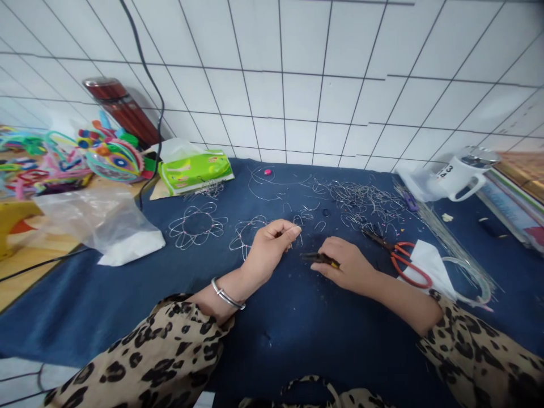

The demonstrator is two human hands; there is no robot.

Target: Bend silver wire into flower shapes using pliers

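Near the middle of the blue cloth, my left hand (272,243) pinches a short bent piece of thin wire (301,237) between thumb and fingers. My right hand (346,263) is closed around a pair of pliers (319,259), whose dark jaws point left toward the wire without touching it. Just beyond my left hand lies a flower-shaped wire loop (243,233), partly covered by the hand. Farther left is a whole wire flower (198,225) with small pinkish spots. Several small bent wires (321,225) are scattered beyond the hands.
A tangle of cut wire (365,199) lies at the back right. Red-handled scissors (412,266), a bundle of straight wires (457,243) and a white mug (461,175) are at right. At left are a green tissue pack (198,171), a plastic bag (97,218) and a reddish-brown flask (127,110).
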